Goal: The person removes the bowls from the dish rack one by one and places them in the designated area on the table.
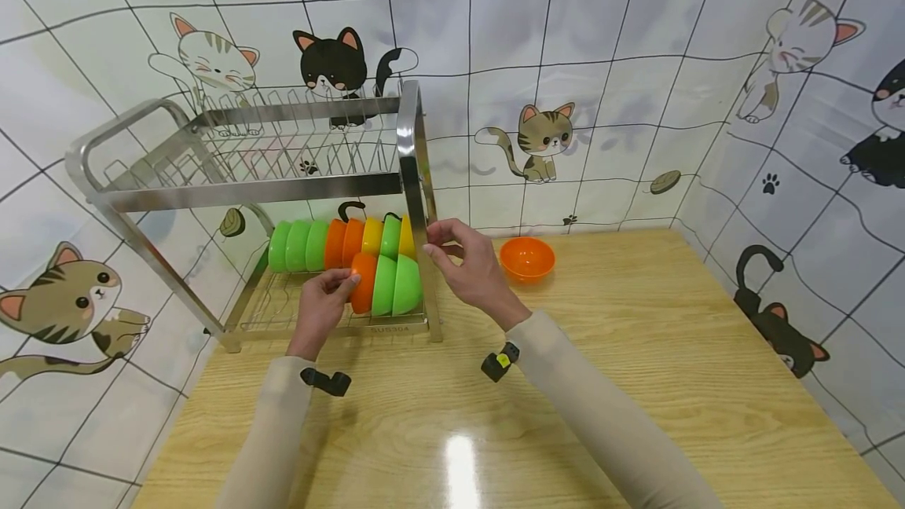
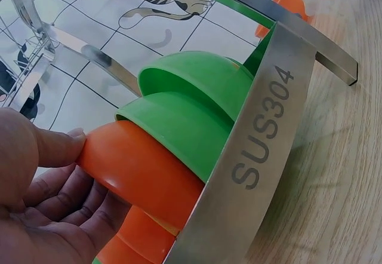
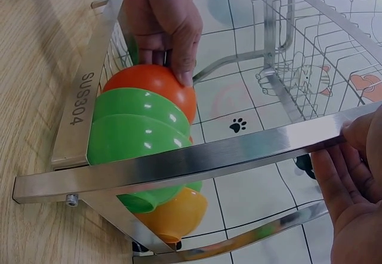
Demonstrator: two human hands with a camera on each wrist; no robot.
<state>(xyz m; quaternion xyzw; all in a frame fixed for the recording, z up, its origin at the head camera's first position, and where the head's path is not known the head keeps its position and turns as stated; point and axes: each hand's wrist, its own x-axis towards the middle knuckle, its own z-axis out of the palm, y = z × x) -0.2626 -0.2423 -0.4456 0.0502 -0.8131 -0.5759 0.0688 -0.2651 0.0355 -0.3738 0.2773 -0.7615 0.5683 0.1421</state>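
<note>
Orange bowl (image 1: 362,283), front row, lower tier of rack: gripped at its rim by the left hand (image 1: 324,306), thumb over the outside, fingers curled behind. Nested against it, two green bowls (image 1: 397,284). Back row behind: green, orange and yellow bowls on edge, partly masked by the front row and the post.

Steel dish rack (image 1: 247,191), two tiers, on a wooden table (image 1: 636,383). Right hand (image 1: 470,264) pinches the rack's front upright post (image 1: 413,179) with curled fingertips; its palm is cut off in the right wrist view.

Marking: "SUS304" stamped on the lower front bar (image 2: 262,132), legible in both wrist views, faint in the head view.

Loose item: orange bowl on table (image 1: 526,258), right of rack, well apart from both hands.

Backdrop: tiled wall with cartoon cats (image 1: 537,140).
</note>
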